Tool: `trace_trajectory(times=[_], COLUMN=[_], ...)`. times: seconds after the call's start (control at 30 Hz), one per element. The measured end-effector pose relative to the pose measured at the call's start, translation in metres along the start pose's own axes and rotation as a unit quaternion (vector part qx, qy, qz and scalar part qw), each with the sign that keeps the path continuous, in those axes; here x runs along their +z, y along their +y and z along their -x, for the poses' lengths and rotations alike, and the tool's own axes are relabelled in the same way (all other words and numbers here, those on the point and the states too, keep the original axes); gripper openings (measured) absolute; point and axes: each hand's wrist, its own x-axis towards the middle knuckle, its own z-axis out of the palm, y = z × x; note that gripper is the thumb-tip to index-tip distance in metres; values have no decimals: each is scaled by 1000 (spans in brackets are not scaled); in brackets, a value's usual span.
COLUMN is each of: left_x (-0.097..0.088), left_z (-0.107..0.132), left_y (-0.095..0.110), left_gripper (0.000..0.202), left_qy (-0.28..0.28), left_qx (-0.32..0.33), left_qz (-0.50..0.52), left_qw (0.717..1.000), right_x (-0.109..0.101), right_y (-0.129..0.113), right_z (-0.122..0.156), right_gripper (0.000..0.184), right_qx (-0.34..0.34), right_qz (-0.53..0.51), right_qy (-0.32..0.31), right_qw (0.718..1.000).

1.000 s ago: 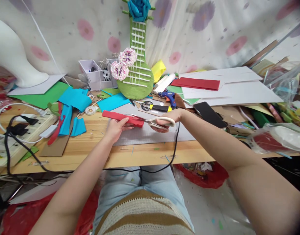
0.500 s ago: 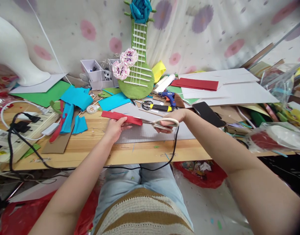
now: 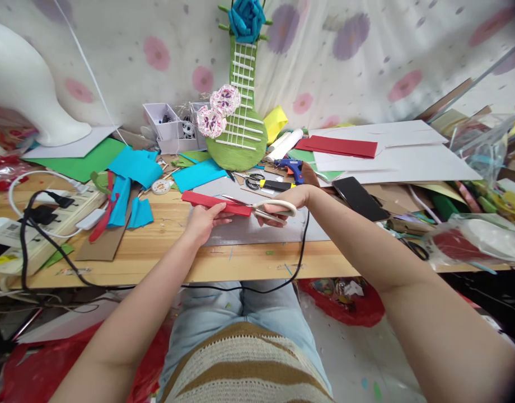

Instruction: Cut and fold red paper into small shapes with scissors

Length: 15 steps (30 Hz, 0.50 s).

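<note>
Between the fingers and thumb of my left hand [image 3: 209, 220] is a folded red strip [image 3: 199, 199], possibly crepe paper, held out over a grey board [image 3: 236, 235]. My right hand [image 3: 288, 204] is closed round the white handles of a pair of scissors [image 3: 257, 209]. The blades reach left along the strip, with one blade showing above it; the other is hidden. Behind the hands stands a green guitar-shaped craft piece [image 3: 236, 150] with white strings, two pink-white flowers and a blue flower on top.
A blue glue gun [image 3: 291, 168], a yellow-black cutter [image 3: 277, 184] and a phone [image 3: 360, 198] lie beyond my right hand. Red paper [image 3: 345, 146] rests on white boards. Blue paper pieces [image 3: 135, 168] and a power strip [image 3: 60, 224] are at left. A black cable [image 3: 304, 235] hangs over the table edge.
The scissors have moved left along the red strip, their blades now farther over it. My right hand has come closer to my left. The view has shifted slightly.
</note>
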Motion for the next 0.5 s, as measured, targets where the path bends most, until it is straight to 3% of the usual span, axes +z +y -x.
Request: trace_trajectory(times=[0.5], left_x=[-8], left_z=[3], left_y=[7], left_gripper=[12], left_qy=[-18], left_qx=[-28], left_qz=[23], left_qw=[999], right_x=[-7], right_y=[9], right_z=[-15], right_gripper=[71], right_qx=[-72], right_qz=[6], right_qy=[-8], right_qw=[997])
